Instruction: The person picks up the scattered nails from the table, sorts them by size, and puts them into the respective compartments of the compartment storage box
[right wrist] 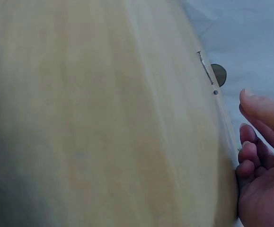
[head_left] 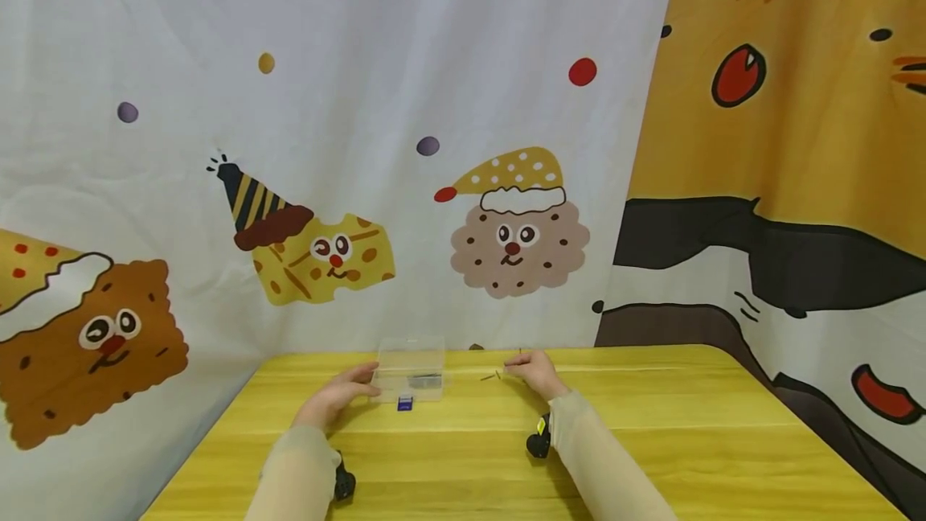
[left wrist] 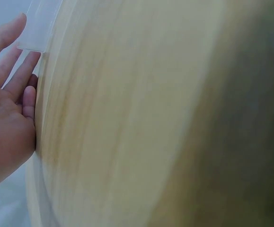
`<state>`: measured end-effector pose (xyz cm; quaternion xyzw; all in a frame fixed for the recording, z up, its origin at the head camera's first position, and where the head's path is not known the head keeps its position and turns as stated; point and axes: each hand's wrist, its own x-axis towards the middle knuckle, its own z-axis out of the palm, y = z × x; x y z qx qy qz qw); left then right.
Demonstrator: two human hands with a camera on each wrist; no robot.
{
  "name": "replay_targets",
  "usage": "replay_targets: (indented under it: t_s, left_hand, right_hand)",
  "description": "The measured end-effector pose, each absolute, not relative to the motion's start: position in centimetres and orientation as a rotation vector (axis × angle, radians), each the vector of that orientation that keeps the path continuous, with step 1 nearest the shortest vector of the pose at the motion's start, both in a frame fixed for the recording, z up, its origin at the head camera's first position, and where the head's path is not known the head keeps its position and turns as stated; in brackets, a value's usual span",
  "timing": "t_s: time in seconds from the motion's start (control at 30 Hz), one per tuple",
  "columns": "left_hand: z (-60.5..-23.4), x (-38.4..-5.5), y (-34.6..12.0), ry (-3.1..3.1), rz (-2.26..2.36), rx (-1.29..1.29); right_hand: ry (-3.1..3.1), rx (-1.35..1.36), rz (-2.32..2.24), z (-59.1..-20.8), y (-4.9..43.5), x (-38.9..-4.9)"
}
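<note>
Near the yellow wooden table's (head_left: 651,424) far edge, the left hand (head_left: 336,399) rests relaxed against the clear plastic box (head_left: 410,368); brace it firmly. The right hand (head_left: 535,371), fingers loosely curled, should pinch one thin metal nail (right wrist: 206,69) squarely.

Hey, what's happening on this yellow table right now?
A person sits at a yellow wooden table with both hands near its far edge. The left hand rests with straight fingers against a small clear plastic box, and a small blue item lies just in front of the box. The right hand lies beside a few thin nails; its fingers look loosely curled and appear to hold nothing.
</note>
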<state>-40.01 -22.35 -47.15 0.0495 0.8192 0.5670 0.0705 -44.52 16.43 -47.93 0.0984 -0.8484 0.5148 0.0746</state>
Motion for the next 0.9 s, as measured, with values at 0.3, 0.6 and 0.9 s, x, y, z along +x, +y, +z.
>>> replay_targets:
  t_s: [0.3, 0.6, 0.9]
  left_hand:
    - [-47.2, -40.2, -22.6, 2.455, 1.721, 0.14]
    - [-46.9, -39.6, -22.3, 2.454, 1.718, 0.136]
    - [-47.0, -39.9, -22.2, 2.449, 1.721, 0.139]
  right_hand:
    - [-2.612, 0.25, 1.41, -48.5, 15.6, -44.6]
    - [-2.629, 0.256, 1.329, -48.8, 15.2, -44.4]
    - [-2.614, 0.201, 1.267, -48.6, 14.8, -44.3]
